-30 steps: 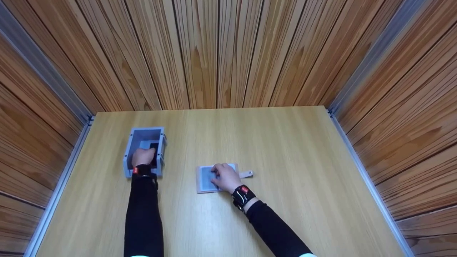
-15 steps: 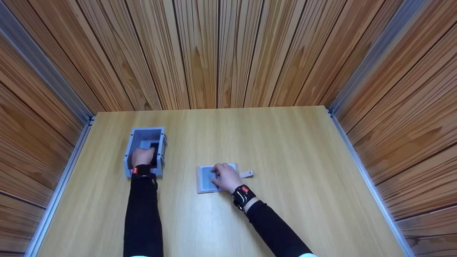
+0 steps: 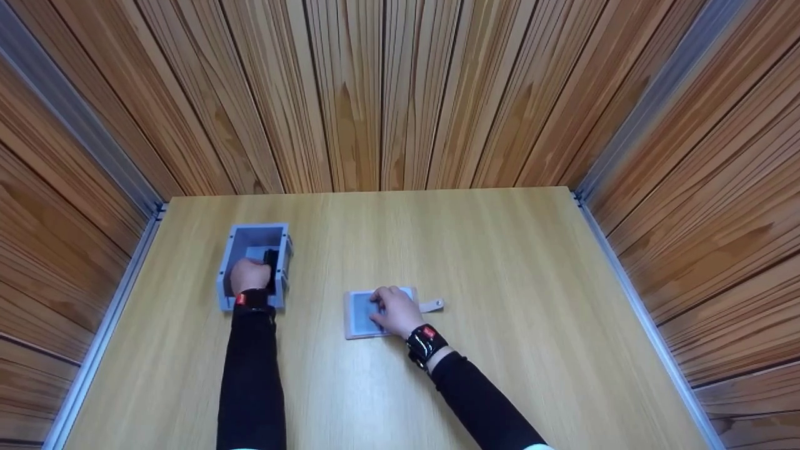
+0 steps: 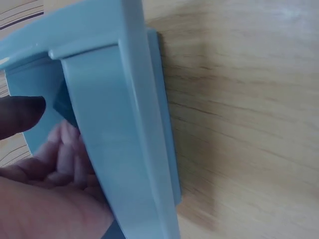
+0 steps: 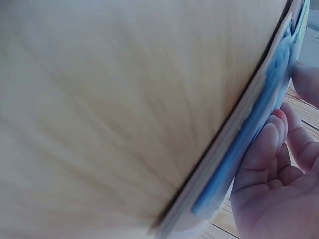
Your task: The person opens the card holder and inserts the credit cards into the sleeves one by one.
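My left hand (image 3: 250, 275) reaches down inside a grey-blue plastic bin (image 3: 284, 265) at the left of the table. Beside its fingers in the bin stands a dark, narrow object (image 3: 271, 257). The left wrist view shows the thumb (image 4: 22, 113) apart from the bent fingers (image 4: 65, 144); the bin's wall hides part of the fingers and of the dark object (image 4: 64, 105), so any hold is unclear. At mid-table my right hand (image 3: 398, 310) rests its fingertips on a flat, booklet-like case (image 3: 360, 312) with a blue panel and pinkish edges. The right wrist view shows its layered edge (image 5: 224, 149).
A pale strap (image 3: 431, 305) with a snap sticks out from the case's right side. A lighter flat piece (image 3: 255, 252) lies in the bin. Wood-panelled walls (image 3: 362, 94) and metal rails (image 3: 650, 312) border the wooden table (image 3: 500, 262).
The dark object in the bin has shifted and looks narrower from above. My left wrist has turned slightly. My right hand and the case have stayed in place.
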